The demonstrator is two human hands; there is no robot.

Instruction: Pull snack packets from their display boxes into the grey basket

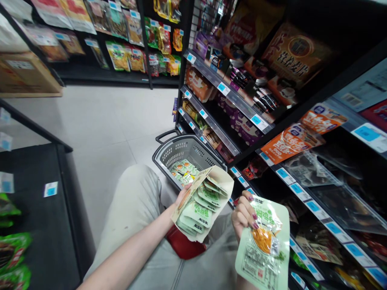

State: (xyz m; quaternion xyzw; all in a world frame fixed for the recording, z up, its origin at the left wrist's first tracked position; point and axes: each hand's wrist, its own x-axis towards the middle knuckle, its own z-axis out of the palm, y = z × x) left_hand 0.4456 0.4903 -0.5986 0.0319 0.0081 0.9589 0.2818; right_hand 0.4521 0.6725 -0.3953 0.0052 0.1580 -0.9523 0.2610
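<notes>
In my left hand [182,196] is an open cardboard box [222,181], tilted above my lap, with several pale green food pouches [198,215] stacked inside. My fingers wrap its far side and are partly hidden behind it. A larger-looking pale green pouch [266,241] with an orange food picture hangs from my right hand [243,215], pinched at its upper left edge. Beyond my knees, a grey shopping basket [193,141] stands on the floor with similar green packets [183,169] lying at its bottom.
Close on the right rises a shelf unit [208,72] with price tags, boxed goods and orange bags [292,143]. A low black shelf [33,201] with green packets flanks my left. Pale floor [115,117] leads to hanging snacks and a carton [28,74] at the back.
</notes>
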